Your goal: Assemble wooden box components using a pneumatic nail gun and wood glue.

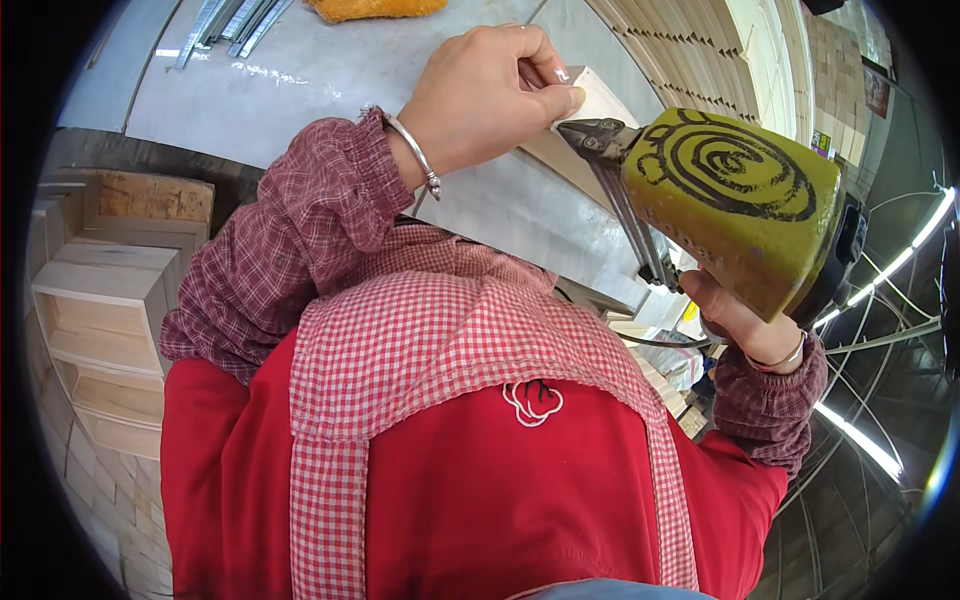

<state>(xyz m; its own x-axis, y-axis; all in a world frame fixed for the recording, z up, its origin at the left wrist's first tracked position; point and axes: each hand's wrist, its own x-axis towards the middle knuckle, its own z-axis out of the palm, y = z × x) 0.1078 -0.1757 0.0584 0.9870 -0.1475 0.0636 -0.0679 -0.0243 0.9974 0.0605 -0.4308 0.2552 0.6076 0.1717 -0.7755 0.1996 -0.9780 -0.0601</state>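
My left hand [485, 95] is closed at the far end of a pale wooden piece [570, 165], thumb and fingers pinched together by its corner. The piece lies over the grey worktable [250, 105]. My right hand [745, 318] is wrapped round the handle of an olive-yellow nail gun [740, 205] with a black spiral drawn on its top. The gun's dark nose points left and sits right by my left thumb, over the wood. Its magazine slants down below the nose. My right fingers are partly hidden behind the gun's body.
Strips of metal staples [235, 22] and an orange cloth [372, 8] lie at the table's far side. Stacked wooden strips [690, 55] rise at the far right. Wooden boxes [105, 300] are piled at left. A dark hose [665, 343] runs near my right wrist.
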